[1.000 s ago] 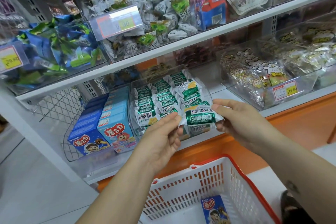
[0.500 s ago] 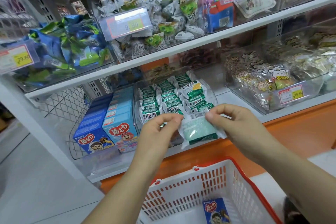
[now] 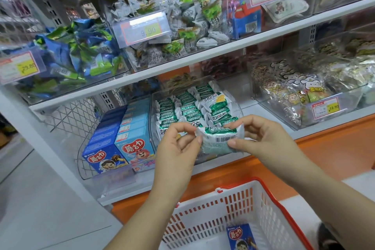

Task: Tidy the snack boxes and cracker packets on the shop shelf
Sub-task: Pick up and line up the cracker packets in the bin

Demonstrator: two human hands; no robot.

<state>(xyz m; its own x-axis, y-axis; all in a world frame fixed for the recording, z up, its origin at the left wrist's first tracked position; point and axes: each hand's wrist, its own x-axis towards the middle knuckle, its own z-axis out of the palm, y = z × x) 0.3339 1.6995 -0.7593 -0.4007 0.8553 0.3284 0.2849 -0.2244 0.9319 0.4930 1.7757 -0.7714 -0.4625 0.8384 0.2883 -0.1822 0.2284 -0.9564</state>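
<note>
Green-and-silver packet (image 3: 219, 140) was pinched at both ends. Left hand (image 3: 176, 148) gripped its left edge between thumb and forefinger. Right hand (image 3: 261, 138) gripped the right edge the same way, other fingers loosely curled. Barcode side faced the camera.

Packet was held in the air just before the front of the clear bin (image 3: 182, 87), over the near end of the right-hand row of like packets (image 3: 182, 111). Rows stood mostly on edge. The right row looked looser, with one packet tilted on top.

Blue boxes (image 3: 121, 138) stood in two files just left of the bin. Below the hands, a red-and-white basket (image 3: 263, 186) held one more blue box (image 3: 241, 237).

Judged step: filing this packet into the bin. The next move would call for lowering it on edge into the front of the right row, turned to match its neighbours, then releasing both pinches. The box in the basket probably belonged with the files at left.
</note>
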